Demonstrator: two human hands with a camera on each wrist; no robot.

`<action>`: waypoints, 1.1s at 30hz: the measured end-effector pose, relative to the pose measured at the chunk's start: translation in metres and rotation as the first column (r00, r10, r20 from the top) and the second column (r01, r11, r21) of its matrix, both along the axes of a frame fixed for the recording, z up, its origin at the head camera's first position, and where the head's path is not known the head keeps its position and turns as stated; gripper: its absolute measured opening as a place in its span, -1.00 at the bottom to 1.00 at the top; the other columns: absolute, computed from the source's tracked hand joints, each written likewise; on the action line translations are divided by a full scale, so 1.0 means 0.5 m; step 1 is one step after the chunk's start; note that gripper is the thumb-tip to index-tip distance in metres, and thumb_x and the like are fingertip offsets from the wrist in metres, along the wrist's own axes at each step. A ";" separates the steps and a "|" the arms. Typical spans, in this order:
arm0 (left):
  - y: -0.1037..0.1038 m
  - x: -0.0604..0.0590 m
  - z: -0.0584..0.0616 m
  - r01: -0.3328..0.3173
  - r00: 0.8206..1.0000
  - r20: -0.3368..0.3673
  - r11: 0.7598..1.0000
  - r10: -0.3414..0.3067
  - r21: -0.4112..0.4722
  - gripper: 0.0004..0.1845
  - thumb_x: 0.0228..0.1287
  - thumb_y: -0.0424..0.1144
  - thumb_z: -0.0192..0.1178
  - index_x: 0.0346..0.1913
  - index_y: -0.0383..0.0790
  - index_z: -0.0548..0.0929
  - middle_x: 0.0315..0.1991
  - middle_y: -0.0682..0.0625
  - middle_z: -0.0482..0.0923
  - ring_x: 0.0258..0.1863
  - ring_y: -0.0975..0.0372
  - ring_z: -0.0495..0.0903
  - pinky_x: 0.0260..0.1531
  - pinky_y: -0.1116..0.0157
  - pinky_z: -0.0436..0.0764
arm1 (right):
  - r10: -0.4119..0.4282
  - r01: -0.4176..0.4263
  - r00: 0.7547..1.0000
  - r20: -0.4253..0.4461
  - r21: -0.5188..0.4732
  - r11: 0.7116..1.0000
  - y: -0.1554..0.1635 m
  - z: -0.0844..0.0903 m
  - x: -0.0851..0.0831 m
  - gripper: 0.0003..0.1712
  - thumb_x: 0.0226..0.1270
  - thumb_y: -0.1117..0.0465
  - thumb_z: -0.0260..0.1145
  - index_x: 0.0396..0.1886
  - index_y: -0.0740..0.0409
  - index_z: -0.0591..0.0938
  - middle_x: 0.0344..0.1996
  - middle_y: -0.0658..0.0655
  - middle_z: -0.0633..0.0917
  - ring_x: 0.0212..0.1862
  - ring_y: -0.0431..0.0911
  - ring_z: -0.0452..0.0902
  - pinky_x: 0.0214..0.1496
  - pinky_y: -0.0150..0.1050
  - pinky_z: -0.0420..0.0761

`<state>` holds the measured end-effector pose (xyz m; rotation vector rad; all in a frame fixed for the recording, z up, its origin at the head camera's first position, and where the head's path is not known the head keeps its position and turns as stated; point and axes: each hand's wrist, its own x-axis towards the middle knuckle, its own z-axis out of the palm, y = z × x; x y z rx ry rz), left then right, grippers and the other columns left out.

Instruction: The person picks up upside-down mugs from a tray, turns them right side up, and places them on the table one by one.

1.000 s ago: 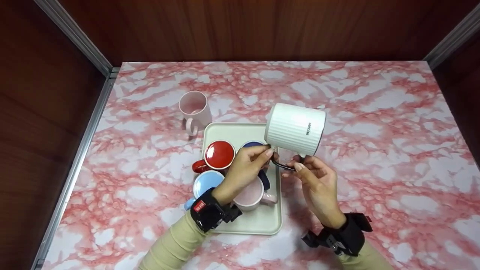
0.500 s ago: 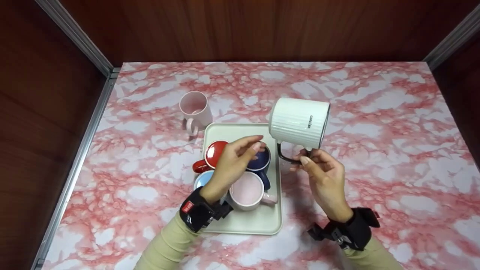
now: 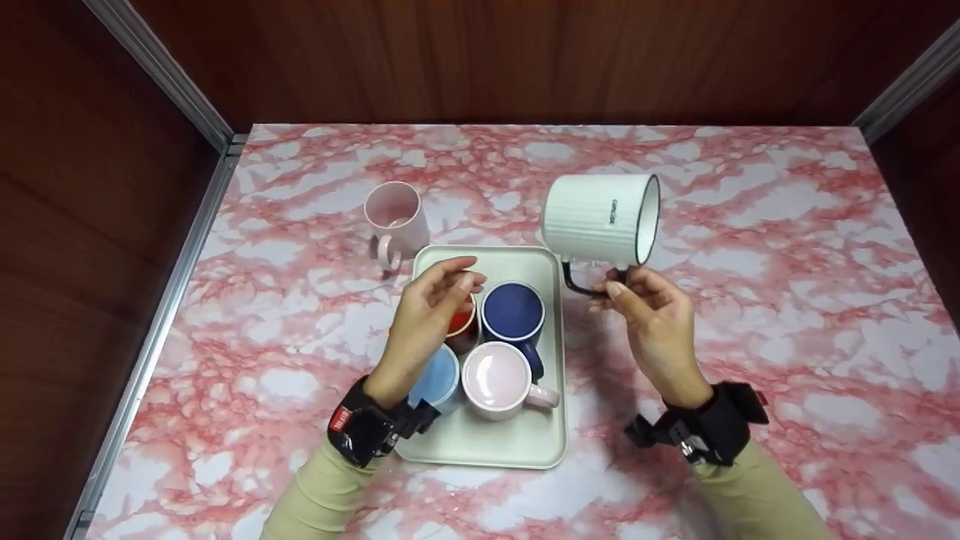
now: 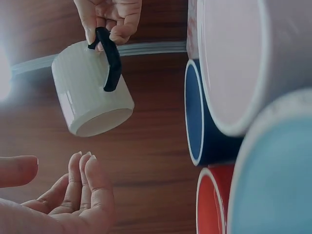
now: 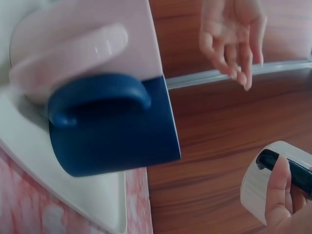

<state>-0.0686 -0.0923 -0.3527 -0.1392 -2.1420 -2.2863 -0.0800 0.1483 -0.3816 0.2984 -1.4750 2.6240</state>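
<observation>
My right hand (image 3: 660, 326) pinches the black handle (image 3: 581, 285) of a white ribbed mug (image 3: 592, 217). That mug is held sideways in the air beyond the tray's right rear corner, its dark-rimmed mouth facing right. Relaxed and holding nothing, my left hand (image 3: 420, 322) hovers over the left side of the cream tray (image 3: 480, 446). Below it stand a red mug (image 3: 461, 322), partly covered by the hand, and a light blue mug (image 3: 439, 379). A navy mug (image 3: 514, 311) and a pale pink mug (image 3: 495, 379) fill the tray's right side, handles toward the right.
A tall pink mug (image 3: 397, 225) stands on the marbled table (image 3: 750, 225) just behind the tray's left rear corner. Dark wood panels (image 3: 525, 60) enclose the table at the back and sides, with metal strips (image 3: 161, 79) at the corners.
My left hand has let go of the white mug's handle and moved left over the tray. The right hand has raised the mug slightly away, its mouth turning more into view.
</observation>
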 end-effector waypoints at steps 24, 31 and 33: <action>-0.119 -0.029 0.003 -0.237 0.968 0.054 0.966 0.244 -0.106 -0.68 0.31 -0.40 0.04 0.10 -0.43 0.43 -0.14 -0.30 0.53 -0.13 0.09 0.51 -0.13 0.28 0.48 | -0.081 0.034 0.986 0.143 0.305 0.952 -0.025 -0.017 -0.140 -0.92 0.13 0.60 0.13 -0.39 0.45 0.52 -0.52 0.19 0.64 -0.60 -0.13 0.53 -0.49 -0.31 0.58; -0.162 -0.041 -0.027 -0.294 0.949 0.060 0.939 0.309 -0.179 -0.68 0.30 -0.39 0.05 0.09 -0.42 0.44 -0.18 -0.22 0.55 -0.20 0.19 0.54 -0.16 0.34 0.47 | -0.074 -0.011 0.978 0.195 0.400 0.916 -0.045 -0.030 -0.171 -0.92 0.15 0.58 0.12 -0.33 0.54 0.49 -0.55 0.15 0.63 -0.63 -0.15 0.53 -0.53 -0.30 0.58; -0.172 -0.044 -0.037 -0.294 0.945 0.083 0.931 0.317 -0.218 -0.67 0.30 -0.37 0.05 0.10 -0.41 0.44 -0.15 -0.21 0.55 -0.16 0.17 0.52 -0.19 0.33 0.44 | -0.075 -0.019 0.976 0.206 0.420 0.907 -0.049 -0.034 -0.178 -0.92 0.16 0.58 0.12 -0.33 0.55 0.49 -0.56 0.14 0.63 -0.63 -0.16 0.54 -0.54 -0.31 0.58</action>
